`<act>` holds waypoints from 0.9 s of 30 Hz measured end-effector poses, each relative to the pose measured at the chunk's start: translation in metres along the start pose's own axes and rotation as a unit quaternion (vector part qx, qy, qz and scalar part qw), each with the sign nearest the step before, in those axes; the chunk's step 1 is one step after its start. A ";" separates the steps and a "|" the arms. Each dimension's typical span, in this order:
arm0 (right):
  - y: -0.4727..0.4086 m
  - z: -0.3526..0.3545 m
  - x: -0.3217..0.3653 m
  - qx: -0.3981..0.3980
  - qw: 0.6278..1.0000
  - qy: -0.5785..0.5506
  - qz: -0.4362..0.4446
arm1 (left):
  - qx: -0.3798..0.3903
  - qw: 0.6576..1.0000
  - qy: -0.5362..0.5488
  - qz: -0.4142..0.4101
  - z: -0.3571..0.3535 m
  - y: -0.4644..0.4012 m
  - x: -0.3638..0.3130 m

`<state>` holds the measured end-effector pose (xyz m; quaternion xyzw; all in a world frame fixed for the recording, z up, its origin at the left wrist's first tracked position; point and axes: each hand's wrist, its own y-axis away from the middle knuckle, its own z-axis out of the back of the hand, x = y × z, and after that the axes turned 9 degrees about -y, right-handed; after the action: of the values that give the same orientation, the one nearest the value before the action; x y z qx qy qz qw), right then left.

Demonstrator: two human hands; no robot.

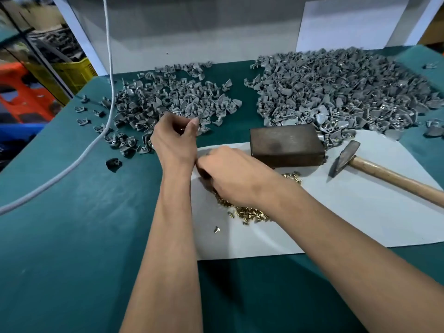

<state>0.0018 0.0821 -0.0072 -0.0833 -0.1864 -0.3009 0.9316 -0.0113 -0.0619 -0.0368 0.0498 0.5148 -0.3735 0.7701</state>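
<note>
- Left hand: fingers curled, thumb tip meeting forefinger, pinching a small piece. Only a thin glint of it shows between the fingers, so I cannot tell if it is a grey part or a rivet.
- Just beyond this hand's fingertips lies the near edge of the left heap of grey parts. A larger right heap sits well off to the hand's right.
- Right hand: knuckles up, fingers bent down into the brass rivets heaped on the white sheet. The fingertips are hidden under the hand's back, so I cannot tell whether they have closed on any rivets.
- The two hands nearly touch, right knuckles beside left wrist.
- One stray rivet lies apart from the heap, on the near side of the right hand.
- Steel block just beyond the right hand; hammer lying further right, untouched.
- White cable trails over the worktop, left of the left hand.
- Judgement: this is the pick-up step, one piece in the left hand, the right gathering a rivet to go with it.
- Next move likely calls for isolating a single rivet, seating it in a grey part, resting the pair on the block, and freeing the right hand for the hammer.
</note>
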 end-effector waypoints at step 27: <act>0.073 0.034 -0.111 -0.430 0.822 -0.359 -0.099 | 0.309 0.884 0.349 -0.027 -0.042 0.069 -0.063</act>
<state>-0.0483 0.2093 -0.0238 -0.5588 -0.3670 -0.3898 0.6333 -0.0113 0.0398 -0.0257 0.3990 0.6099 -0.4927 0.4754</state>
